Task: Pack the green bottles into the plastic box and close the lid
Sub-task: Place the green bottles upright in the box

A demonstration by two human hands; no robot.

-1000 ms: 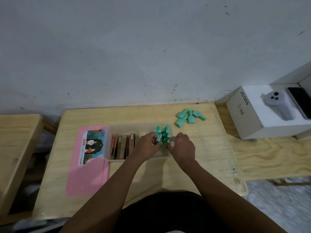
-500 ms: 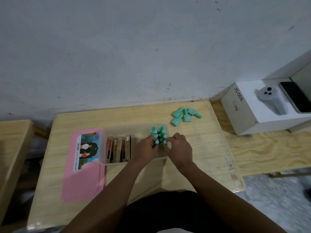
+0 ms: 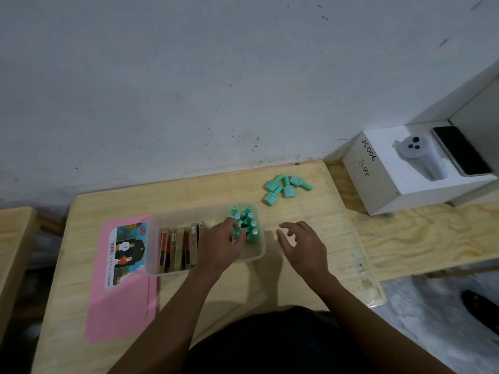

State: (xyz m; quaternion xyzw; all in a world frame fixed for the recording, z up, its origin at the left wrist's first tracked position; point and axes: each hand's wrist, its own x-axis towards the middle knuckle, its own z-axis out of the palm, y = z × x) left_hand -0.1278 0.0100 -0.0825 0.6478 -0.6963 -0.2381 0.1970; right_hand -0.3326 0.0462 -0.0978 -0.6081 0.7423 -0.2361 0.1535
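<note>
A clear plastic box (image 3: 172, 217) sits mid-table. Several green bottles (image 3: 247, 220) stand upright in its right end, with brown and red flat packs to their left. My left hand (image 3: 220, 245) is inside the box and its fingers curl round a green bottle (image 3: 236, 234) at the front of the cluster. My right hand (image 3: 302, 245) hovers just right of the box with fingers spread and holds nothing. Several more green bottles (image 3: 283, 187) lie in a loose pile on the table (image 3: 297, 220) at the back right. The pink lid (image 3: 121, 300) lies flat left of the box.
A white box (image 3: 378, 182) marked JS006, holding a small white device and a black phone, stands on a second wooden surface at right. A grey wall runs along the table's back edge. Another wooden table edge (image 3: 13, 238) shows at far left.
My right hand has pulled out of the box and moved right, opening its fingers. My left hand stays on the bottles in the box. The view has shifted slightly.
</note>
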